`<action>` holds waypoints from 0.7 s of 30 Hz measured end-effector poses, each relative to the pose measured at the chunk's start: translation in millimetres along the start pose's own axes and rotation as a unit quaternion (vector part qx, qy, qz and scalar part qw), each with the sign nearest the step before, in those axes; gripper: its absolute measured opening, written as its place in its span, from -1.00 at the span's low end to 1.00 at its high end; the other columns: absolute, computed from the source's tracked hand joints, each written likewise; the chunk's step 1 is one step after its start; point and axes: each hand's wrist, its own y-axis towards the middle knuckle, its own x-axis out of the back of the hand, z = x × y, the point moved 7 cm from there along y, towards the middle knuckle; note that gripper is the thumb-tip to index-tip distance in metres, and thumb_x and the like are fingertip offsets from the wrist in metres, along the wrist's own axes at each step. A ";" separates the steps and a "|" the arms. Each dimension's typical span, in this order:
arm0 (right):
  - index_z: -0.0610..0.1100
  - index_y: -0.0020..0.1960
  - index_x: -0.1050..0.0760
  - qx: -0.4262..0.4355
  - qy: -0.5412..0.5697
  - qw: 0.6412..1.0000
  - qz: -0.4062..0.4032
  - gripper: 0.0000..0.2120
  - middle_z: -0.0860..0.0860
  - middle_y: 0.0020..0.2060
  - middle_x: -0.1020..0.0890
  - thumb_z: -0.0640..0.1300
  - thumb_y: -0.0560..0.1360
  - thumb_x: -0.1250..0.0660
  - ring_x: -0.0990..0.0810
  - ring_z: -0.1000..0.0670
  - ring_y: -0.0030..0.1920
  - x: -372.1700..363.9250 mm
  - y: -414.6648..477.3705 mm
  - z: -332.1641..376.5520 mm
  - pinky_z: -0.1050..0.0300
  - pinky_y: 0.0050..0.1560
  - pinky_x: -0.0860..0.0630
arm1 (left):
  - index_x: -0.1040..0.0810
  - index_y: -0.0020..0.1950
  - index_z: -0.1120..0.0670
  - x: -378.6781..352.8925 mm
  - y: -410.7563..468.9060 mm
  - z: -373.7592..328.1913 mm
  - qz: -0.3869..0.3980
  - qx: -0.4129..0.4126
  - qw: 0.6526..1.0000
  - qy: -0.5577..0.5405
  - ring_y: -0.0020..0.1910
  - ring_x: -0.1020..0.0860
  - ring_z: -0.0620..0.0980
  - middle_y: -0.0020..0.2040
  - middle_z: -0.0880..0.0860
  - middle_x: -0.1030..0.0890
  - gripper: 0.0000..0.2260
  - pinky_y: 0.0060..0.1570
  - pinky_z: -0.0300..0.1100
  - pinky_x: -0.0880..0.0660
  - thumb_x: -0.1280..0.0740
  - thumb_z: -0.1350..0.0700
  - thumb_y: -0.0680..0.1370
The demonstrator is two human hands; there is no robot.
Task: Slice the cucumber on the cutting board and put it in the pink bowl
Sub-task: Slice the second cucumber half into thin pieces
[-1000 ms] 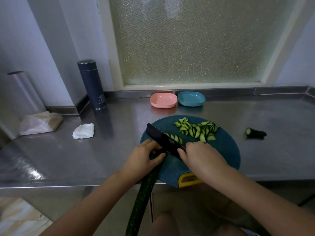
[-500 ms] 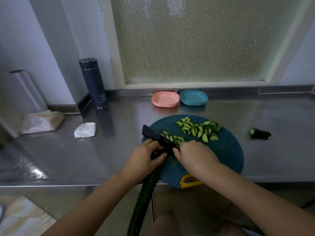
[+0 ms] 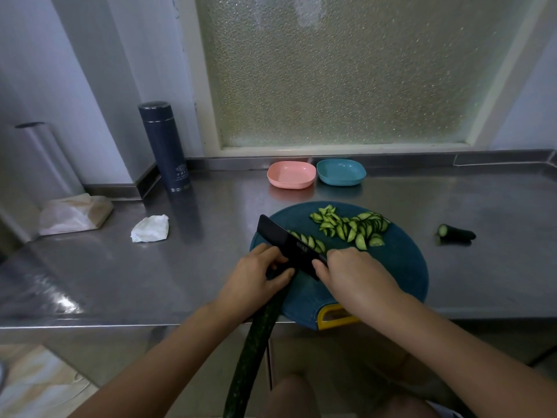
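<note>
The right hand point(image 3: 352, 273) grips the black-bladed knife point(image 3: 286, 242), now further back along the long dark-green cucumber point(image 3: 259, 342) the left hand point(image 3: 256, 276) holds; slicing continues, shallow pink bowl point(image 3: 291, 175) unfilled

Board point(image 3: 388, 276) teal, yellow handle — knife point(image 3: 289, 245) black, cucumber point(image 3: 253, 351) dark green, slices point(image 3: 352, 227) pale green; bowls pink point(image 3: 291, 175) and teal point(image 3: 340, 172); flask point(image 3: 164, 146) navy.

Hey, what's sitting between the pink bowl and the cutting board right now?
Nothing. In the head view, only bare steel counter separates the pink bowl from the cutting board.
</note>
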 end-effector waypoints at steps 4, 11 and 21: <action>-0.16 0.00 -0.53 0.010 -0.005 1.000 0.001 -0.58 -0.08 -0.12 -0.61 0.09 0.65 0.00 -0.57 -0.10 -0.08 3.1 -1.5 2.2 0.09 -0.22 -0.36 | -0.54 0.01 0.09 0.2 0.5 0.7 -0.003 0.003 1.000 0.003 -0.19 -0.41 -0.28 -0.15 -0.18 -0.38 -0.83 -0.20 -0.50 -0.34 -0.35 0.03 0.51; -0.17 0.01 -0.53 0.025 -0.017 1.000 0.001 -0.59 -0.08 -0.12 -0.62 0.07 0.65 -0.01 -0.59 -0.10 -0.09 -1.0 2.8 6.7 0.09 -0.25 -0.35 | -0.53 -0.05 0.07 -1.1 1.3 2.1 -0.005 0.001 1.000 0.001 -0.21 -0.42 -0.28 -0.16 -0.16 -0.40 -0.87 -0.21 -0.49 -0.35 -0.36 0.03 0.50; -0.18 0.03 -0.54 0.012 -0.019 0.999 0.024 -0.58 -0.09 -0.09 -0.63 0.06 0.65 -0.01 -0.59 -0.11 -0.06 -14.0 8.8 6.1 0.08 -0.22 -0.36 | -0.53 -0.06 0.08 -0.7 0.9 2.1 -0.010 0.000 1.000 0.004 -0.17 -0.46 -0.18 -0.14 -0.10 -0.44 -0.87 -0.21 -0.42 -0.39 -0.37 0.04 0.49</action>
